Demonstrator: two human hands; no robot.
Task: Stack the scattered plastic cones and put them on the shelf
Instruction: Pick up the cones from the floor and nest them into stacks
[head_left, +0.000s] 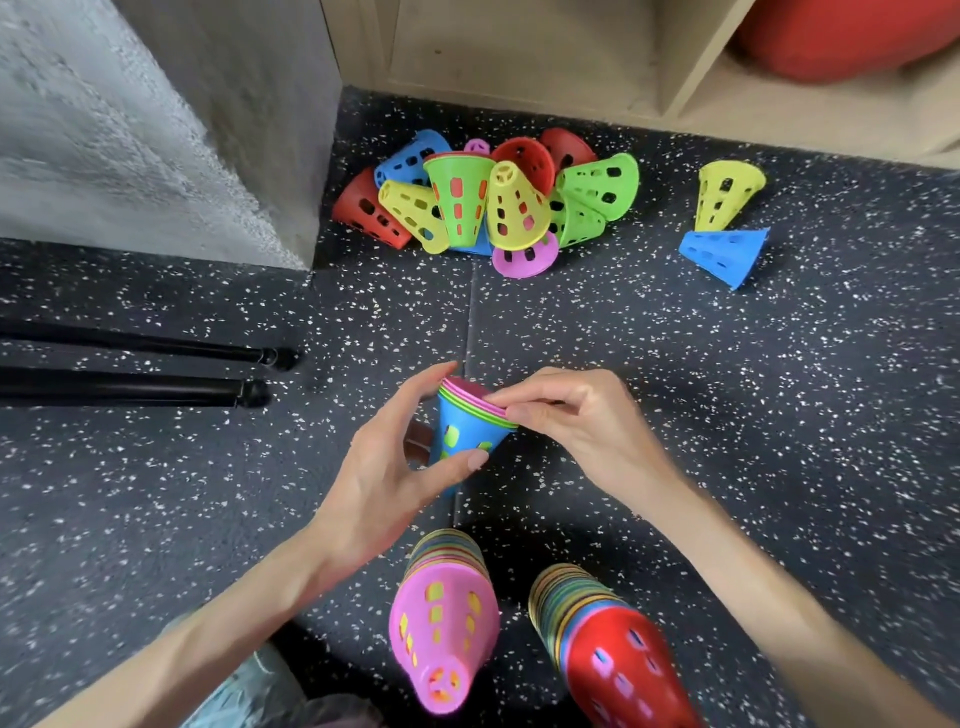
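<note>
From the head camera I see both hands meeting over a speckled dark floor (675, 395), working a small nested stack of cones (467, 431) held in mid-frame. The outermost cone is blue, wide rim up, with pink and green rims showing at its mouth. My left hand (384, 483) cups the stack from the side, thumb across the blue wall and fingers curled behind it, a closed hold on the stack. My right hand (582, 415) pinches the pink rims at the top edge, fingertips narrow and pressed to the stack.

Nearer the camera, two taller stacks stand on the floor with narrow ends up: one capped by a pink cone (441, 623), the other by a red cone (623, 670), side by side but apart.

Farther off, a loose pile of cones (488, 202) in red, blue, yellow, green and pink lies against the foot of a grey wall (182, 130). To its right, well apart from it, a yellow cone (724, 195) and a blue cone (724, 254) lie touching.

A pale wooden shelf (519, 57) runs along the top, a red rounded object (841, 36) in its right compartment. Two black poles (130, 369) lie at left.
</note>
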